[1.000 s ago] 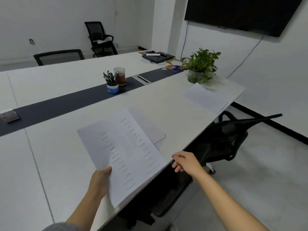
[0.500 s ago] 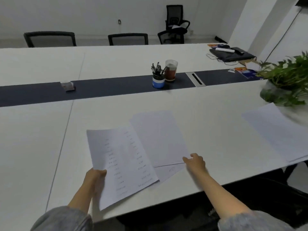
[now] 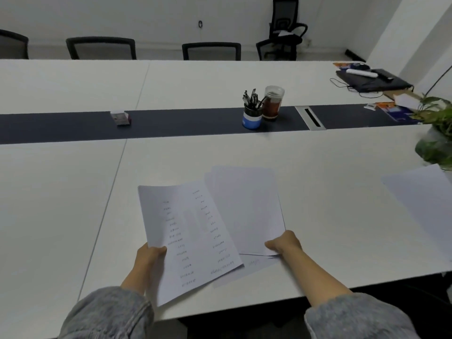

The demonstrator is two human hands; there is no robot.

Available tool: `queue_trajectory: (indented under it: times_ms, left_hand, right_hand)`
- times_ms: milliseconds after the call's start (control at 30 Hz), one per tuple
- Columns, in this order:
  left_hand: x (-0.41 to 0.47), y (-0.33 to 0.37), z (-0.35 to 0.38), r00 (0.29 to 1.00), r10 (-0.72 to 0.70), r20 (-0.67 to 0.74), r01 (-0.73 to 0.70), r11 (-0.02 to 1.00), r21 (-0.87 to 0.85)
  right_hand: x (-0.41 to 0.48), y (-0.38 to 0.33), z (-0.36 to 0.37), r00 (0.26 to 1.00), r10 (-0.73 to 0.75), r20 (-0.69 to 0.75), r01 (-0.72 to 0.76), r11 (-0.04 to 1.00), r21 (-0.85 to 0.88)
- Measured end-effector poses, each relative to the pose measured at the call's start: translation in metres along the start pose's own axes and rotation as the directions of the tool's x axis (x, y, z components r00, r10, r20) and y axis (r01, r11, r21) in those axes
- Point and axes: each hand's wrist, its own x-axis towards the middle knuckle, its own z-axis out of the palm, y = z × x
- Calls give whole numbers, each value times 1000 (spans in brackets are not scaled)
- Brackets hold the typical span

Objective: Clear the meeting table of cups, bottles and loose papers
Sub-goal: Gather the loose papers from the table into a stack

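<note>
Bare left hand (image 3: 149,256), bare right hand (image 3: 286,243), fuzzy heathered grey sleeves (image 3: 110,314) bunched at mid-forearm

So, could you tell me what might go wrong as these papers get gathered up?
The right hand pinches only the near corner of the fanned blank sheets, so the lowest one may slip out or stay on the table. The printed sheet, held at one edge by the left hand, overlaps them and might crease as they are merged. The lone sheet by the plant lies apart and could be missed.
</note>
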Motion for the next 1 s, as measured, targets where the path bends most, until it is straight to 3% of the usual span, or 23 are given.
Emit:
queue_trajectory:
  times_ms: [100,233,367,433,533,667,733,800,867,1000]
  left_hand:
    - [-5,2,-1,1000,1,3,-1,1000,-12]
    - [-6,3,-3,999,-9,37,9,1000,-5]
    - [-16,7,-6,997,1,74,-1,1000,-3]
    - [-17,6,-5,997,3,83,-2,1000,-12]
    - [-12,2,-7,995,-13,96,13,1000,-7]
    - [-5,1,-9,995,-37,98,37,999,-6]
    - [-6,2,-8,993,-51,108,52,999,-12]
    - [-6,2,-8,993,-52,110,54,998,-16]
    - [-9,4,-8,991,-75,112,78,997,-22]
    - [-18,10,-9,992,-50,117,63,992,-114]
  right_hand:
    - [3,-5,2,1000,-7,-2,7,997,75]
    - [-5,-16,-1,988,-116,99,54,872,486]
    - [-2,-8,2,990,-130,56,102,930,354]
    - [-1,-7,2,989,-138,51,110,924,367]
    - [3,-9,-8,973,-176,-152,224,886,406]
    - [-1,-18,-39,884,-128,-449,341,834,433]
    - [-9,-25,-56,847,-83,-524,417,715,561]
    - [-14,-34,-66,864,-51,-501,456,503,735]
    - [-14,-39,-65,907,-66,-416,405,406,819]
    - [-29,-39,-24,959,-258,-116,240,525,816]
